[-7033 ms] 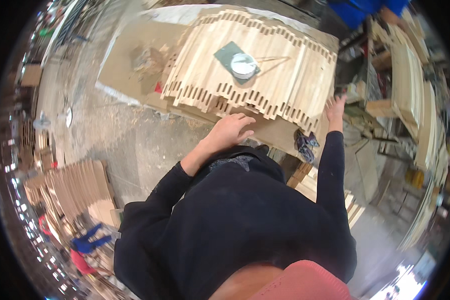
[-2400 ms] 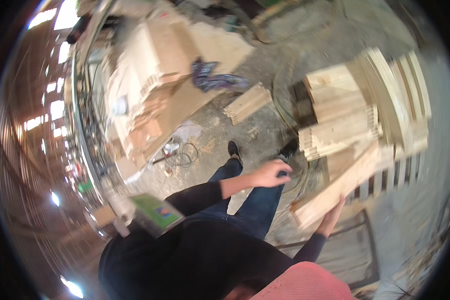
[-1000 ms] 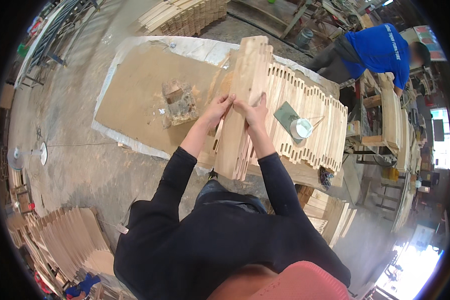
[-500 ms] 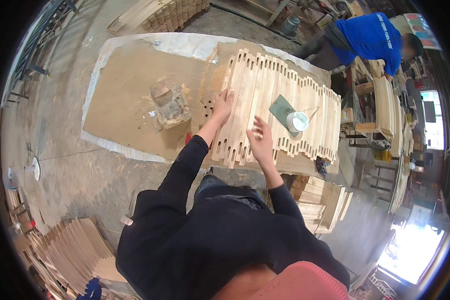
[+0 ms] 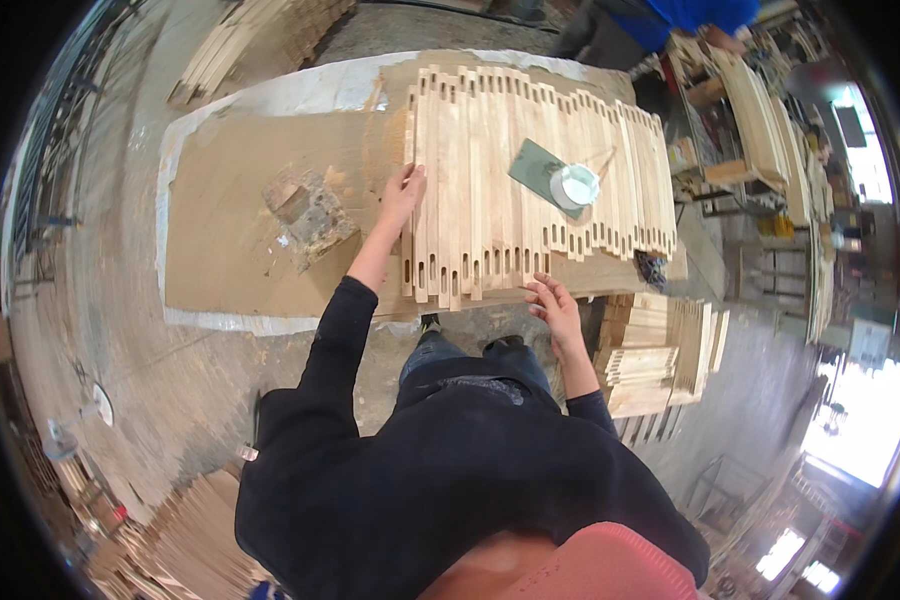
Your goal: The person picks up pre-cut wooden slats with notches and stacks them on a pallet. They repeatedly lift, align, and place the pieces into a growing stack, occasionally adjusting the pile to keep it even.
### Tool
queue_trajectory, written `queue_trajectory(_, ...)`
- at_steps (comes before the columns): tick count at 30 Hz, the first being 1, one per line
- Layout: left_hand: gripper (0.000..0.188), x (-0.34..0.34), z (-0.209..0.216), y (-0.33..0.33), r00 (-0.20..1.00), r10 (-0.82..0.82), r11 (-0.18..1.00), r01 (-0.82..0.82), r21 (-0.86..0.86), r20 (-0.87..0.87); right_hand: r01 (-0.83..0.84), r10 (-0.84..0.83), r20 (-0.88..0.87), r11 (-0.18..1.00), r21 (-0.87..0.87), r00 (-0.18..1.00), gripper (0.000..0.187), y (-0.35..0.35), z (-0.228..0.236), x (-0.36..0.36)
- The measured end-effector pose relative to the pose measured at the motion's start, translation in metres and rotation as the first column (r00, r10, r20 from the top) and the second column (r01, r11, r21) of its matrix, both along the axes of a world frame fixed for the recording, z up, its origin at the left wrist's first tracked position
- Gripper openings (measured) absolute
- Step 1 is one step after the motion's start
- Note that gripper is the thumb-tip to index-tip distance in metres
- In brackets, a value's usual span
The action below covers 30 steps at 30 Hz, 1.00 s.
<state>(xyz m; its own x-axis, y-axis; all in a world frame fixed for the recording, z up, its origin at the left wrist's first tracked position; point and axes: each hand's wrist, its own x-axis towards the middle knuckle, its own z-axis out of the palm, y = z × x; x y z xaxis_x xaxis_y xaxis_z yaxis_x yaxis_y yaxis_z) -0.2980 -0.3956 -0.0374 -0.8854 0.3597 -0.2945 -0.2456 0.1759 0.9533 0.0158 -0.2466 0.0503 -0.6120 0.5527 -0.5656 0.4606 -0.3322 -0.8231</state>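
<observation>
A row of pale wooden slats [image 5: 465,190] with slotted ends lies side by side on a brown-covered table [image 5: 220,200]. My left hand [image 5: 404,192] is at the row's left edge, its bent fingers and thumb closed against the outermost slat. Close to the near ends of the middle slats, my right hand [image 5: 558,308] has its fingers apart and holds nothing; whether a fingertip touches the wood I cannot tell. On top of the slats rests a grey-green flat plate [image 5: 533,168], with a white tub [image 5: 574,186] of pale liquid on it. A thin stick leans in the tub.
A stained, crusted block [image 5: 313,215] sits on the table's left part. More slotted wood pieces are stacked [image 5: 642,350] below the table's right end. Timber piles [image 5: 255,45] stand beyond it. At the far right, a person in blue [image 5: 695,12] is beside a wood-laden bench.
My right hand has moved from above the slats toward their near ends. My left hand stays by the row's left edge, now slightly lower on it. The view has shifted.
</observation>
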Motion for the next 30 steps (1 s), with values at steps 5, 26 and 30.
queue_trajectory(5, 0.06, -0.003, 0.002, -0.011, 0.993, -0.032, 0.997, 0.023, -0.075, -0.116, 0.098, -0.099, -0.002, 0.989, -0.109, 0.995, 0.026, 0.013, -0.003, 0.038)
queue_trajectory(26, 0.039, 0.29, 0.115, 0.056, 0.271, -0.829, 0.507, 0.733, -0.454, -0.489, 0.526, -0.562, -0.138, 0.819, -0.229, 0.815, 0.033, -0.057, -0.028, 0.298)
queue_trajectory(30, 0.042, 0.422, 0.114, 0.08, -0.164, -0.882, 0.114, 0.835, -0.539, -0.442, 0.704, -0.76, -0.149, 0.645, -0.298, 0.633, 0.035, -0.086, -0.028, 0.411)
